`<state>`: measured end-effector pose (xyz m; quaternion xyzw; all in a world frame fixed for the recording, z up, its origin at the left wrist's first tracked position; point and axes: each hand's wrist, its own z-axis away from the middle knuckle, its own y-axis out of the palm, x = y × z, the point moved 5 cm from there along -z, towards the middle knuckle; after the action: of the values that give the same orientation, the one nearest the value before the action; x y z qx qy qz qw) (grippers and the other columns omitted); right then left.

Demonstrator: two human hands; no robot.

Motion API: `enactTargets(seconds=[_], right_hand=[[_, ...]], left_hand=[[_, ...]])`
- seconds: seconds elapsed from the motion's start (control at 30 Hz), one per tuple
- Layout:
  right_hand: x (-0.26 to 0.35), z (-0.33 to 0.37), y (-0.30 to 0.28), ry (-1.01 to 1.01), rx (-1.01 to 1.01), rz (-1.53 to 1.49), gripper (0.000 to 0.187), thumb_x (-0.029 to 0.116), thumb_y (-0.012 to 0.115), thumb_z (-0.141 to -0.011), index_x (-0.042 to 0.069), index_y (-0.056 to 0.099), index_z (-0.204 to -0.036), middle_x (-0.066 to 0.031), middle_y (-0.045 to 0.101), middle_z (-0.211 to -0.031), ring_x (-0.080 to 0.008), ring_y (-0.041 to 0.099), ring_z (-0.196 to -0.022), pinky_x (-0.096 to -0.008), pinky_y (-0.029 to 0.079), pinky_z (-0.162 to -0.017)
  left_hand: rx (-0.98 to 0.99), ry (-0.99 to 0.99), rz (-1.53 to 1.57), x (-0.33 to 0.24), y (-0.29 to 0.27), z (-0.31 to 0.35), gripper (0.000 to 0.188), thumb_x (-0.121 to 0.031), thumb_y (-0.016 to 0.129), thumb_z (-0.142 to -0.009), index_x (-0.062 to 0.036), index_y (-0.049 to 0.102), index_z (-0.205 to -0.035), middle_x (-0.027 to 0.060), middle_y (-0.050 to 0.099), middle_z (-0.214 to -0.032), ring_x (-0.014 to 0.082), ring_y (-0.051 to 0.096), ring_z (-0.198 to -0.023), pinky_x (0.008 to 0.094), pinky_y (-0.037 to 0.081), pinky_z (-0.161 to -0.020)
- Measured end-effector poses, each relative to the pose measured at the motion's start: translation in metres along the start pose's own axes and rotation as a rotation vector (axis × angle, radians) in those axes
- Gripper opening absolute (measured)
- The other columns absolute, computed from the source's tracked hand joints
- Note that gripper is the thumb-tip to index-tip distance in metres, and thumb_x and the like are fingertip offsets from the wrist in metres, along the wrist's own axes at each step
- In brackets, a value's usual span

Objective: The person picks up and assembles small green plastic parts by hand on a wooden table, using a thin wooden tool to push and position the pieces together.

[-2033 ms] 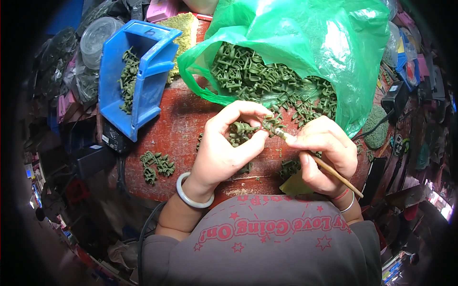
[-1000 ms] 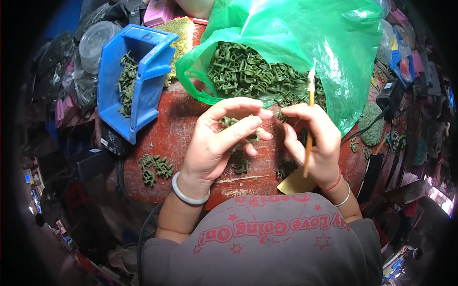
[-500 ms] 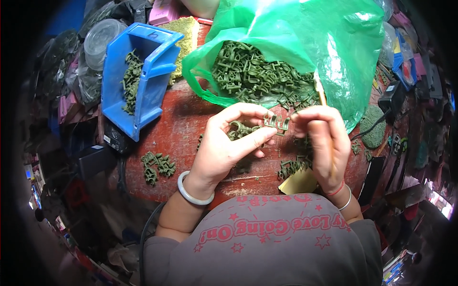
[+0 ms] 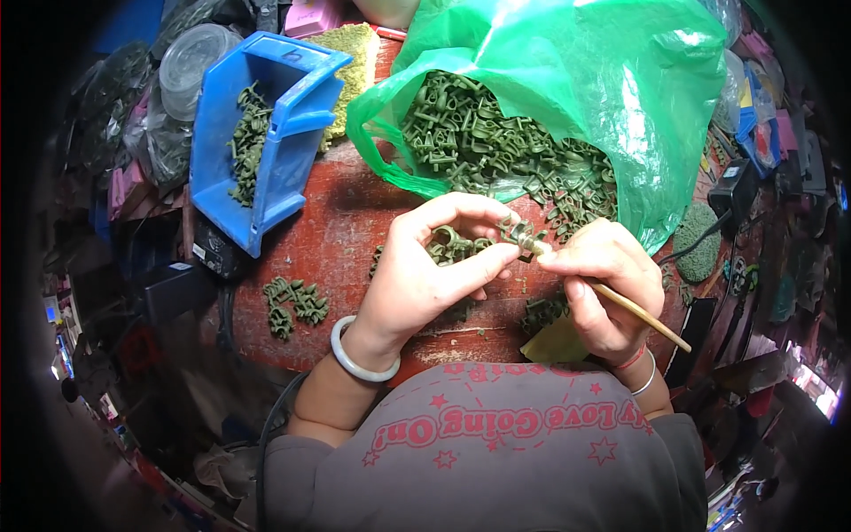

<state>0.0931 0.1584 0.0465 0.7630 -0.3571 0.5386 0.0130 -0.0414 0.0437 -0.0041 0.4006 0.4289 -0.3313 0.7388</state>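
My left hand [image 4: 425,266] is closed around several small dark green ring-shaped pieces [image 4: 454,246]. Its thumb and forefinger pinch one green piece [image 4: 516,232] at their tips. My right hand [image 4: 616,284] grips a slim wooden-handled tool [image 4: 643,316], which looks like a small brush. The tool's pale tip touches the pinched piece, and its handle slants down to the right. Beyond both hands, a green plastic bag [image 4: 576,89] lies with its mouth towards me, and a heap of the same green pieces [image 4: 470,133] spills from it.
A blue bin [image 4: 291,160] holding more green pieces stands at the left. A small pile of pieces [image 4: 297,303] lies on the red table [image 4: 341,226]. Near my right wrist is a yellowish sheet [image 4: 558,341]. A yellow sponge-like block [image 4: 359,66] sits behind the bin; a green pad [image 4: 698,239] lies far right.
My right hand has turned the tool from upright, tip away from the work, to slanting, and brought its tip onto the pinched piece. The left hand has barely moved.
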Motion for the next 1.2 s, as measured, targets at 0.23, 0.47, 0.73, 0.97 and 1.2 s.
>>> enactTargets(seconds=[0.23,0.47,0.73,0.97,1.2], right_hand=[[-0.001,-0.001,-0.001,0.004,0.035,-0.009,0.023,-0.004,0.059,-0.074,-0.001,0.071,-0.093,-0.0105,0.068,-0.080,-0.0217,0.060,-0.069,-0.0314,0.049,-0.065],[-0.018,0.009,-0.007,0.417,-0.280,0.109,0.022,-0.008,0.059,-0.089,-0.002,0.066,-0.109,-0.0149,0.068,-0.092,-0.0208,0.066,-0.070,-0.0281,0.053,-0.064],[-0.034,-0.001,0.017,0.032,-0.006,0.750,0.036,0.005,0.076,-0.075,0.002,0.061,-0.108,-0.0114,0.061,-0.094,-0.0301,0.056,-0.089,-0.0395,0.047,-0.080],[-0.038,0.002,0.016,0.051,0.050,0.749,0.030,0.008,0.075,-0.074,0.005,0.063,-0.102,-0.0080,0.058,-0.088,-0.0277,0.055,-0.087,-0.0381,0.043,-0.074],[-0.035,-0.001,0.020,-0.015,0.064,0.747,0.026,0.010,0.074,-0.075,0.008,0.065,-0.099,-0.0061,0.058,-0.087,-0.0265,0.056,-0.086,-0.0383,0.041,-0.074]], left_hand=[[-0.004,0.020,-0.048,0.001,-0.001,0.000,0.025,-0.001,0.070,-0.086,0.0000,0.064,-0.110,0.0067,0.068,-0.093,0.0104,0.065,-0.075,0.0199,0.050,-0.054],[0.169,0.087,0.441,0.001,-0.003,-0.002,0.036,0.000,0.064,-0.086,-0.0031,0.050,-0.119,0.0186,0.059,-0.104,0.0268,0.068,-0.085,0.0235,0.055,-0.051],[0.407,0.086,0.693,0.011,0.001,-0.002,0.035,-0.032,0.068,-0.091,-0.0038,0.056,-0.108,0.0158,0.056,-0.101,0.0315,0.064,-0.092,0.0285,0.057,-0.054],[0.151,-0.150,0.557,0.018,-0.006,-0.005,0.013,-0.017,0.059,-0.095,-0.0051,0.055,-0.092,0.0115,0.057,-0.092,0.0219,0.062,-0.082,0.0256,0.052,-0.054],[0.113,-0.174,0.688,0.016,-0.006,-0.006,0.018,-0.021,0.057,-0.096,-0.0033,0.058,-0.096,0.0139,0.065,-0.094,0.0212,0.068,-0.081,0.0282,0.056,-0.054]])
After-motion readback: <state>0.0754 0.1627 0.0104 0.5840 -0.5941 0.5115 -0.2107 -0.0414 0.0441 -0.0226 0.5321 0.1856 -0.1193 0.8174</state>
